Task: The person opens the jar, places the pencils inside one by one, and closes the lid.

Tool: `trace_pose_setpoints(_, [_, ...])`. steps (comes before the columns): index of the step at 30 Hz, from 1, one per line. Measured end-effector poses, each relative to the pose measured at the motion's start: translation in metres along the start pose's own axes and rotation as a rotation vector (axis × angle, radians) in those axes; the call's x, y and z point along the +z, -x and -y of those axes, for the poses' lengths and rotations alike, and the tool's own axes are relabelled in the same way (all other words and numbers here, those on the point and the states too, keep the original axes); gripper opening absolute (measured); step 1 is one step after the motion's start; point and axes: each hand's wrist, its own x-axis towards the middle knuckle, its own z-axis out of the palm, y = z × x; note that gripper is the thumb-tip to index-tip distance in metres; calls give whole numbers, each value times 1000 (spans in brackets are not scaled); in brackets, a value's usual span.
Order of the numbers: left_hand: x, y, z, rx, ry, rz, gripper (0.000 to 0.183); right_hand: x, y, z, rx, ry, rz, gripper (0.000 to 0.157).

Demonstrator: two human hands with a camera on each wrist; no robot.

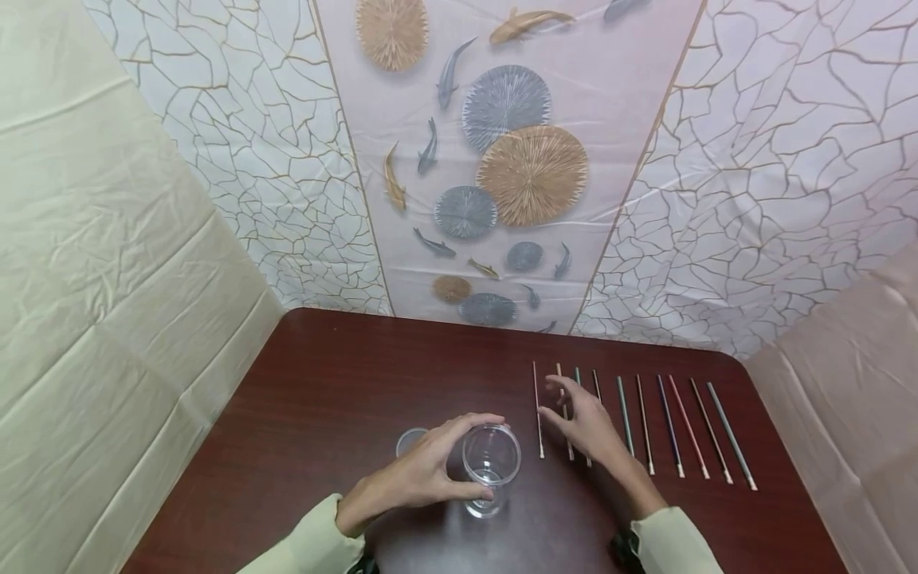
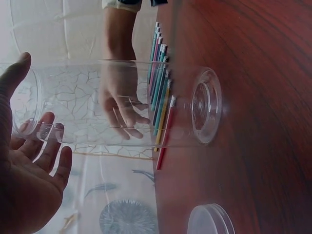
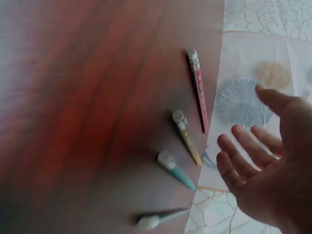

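My left hand [image 1: 419, 472] grips a tall clear jar [image 2: 161, 105] near its rim, with the thumb on one side and the fingers curved along the other. The jar stands upright on the table, with nothing inside it. My right hand [image 1: 591, 421] hovers over the left end of a row of pencils, fingers spread and loosely bent, holding nothing. Nearest to it are a red pencil [image 3: 198, 87], a yellow pencil [image 3: 187, 139] and a teal pencil [image 3: 176, 171], all with eraser ends. The right forearm and hand partly cover the row in the head view.
A round clear lid [image 2: 209, 219] lies on the table beyond my left hand, partly hidden by it in the head view. Several more pencils [image 1: 699, 430] lie side by side along the right of the dark red table [image 1: 344, 367]. Patterned cloth [image 1: 459, 159] hangs behind the table.
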Motion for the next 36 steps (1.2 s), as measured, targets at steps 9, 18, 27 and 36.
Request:
trace_pose_setpoints(9, [1, -1, 3, 25, -25, -8, 91, 24, -25, 0, 195, 235, 25, 39])
trace_pose_setpoints(18, [0, -2, 2, 32, -25, -11, 93, 42, -29, -5, 264, 291, -43, 28])
trace_pose_setpoints(27, [0, -1, 2, 79, -52, -25, 91, 47, -33, 2, 270, 328, -32, 17])
trace_pose_setpoints(36, [0, -1, 4, 96, -84, -31, 90, 49, -39, 7, 309, 359, -18, 32])
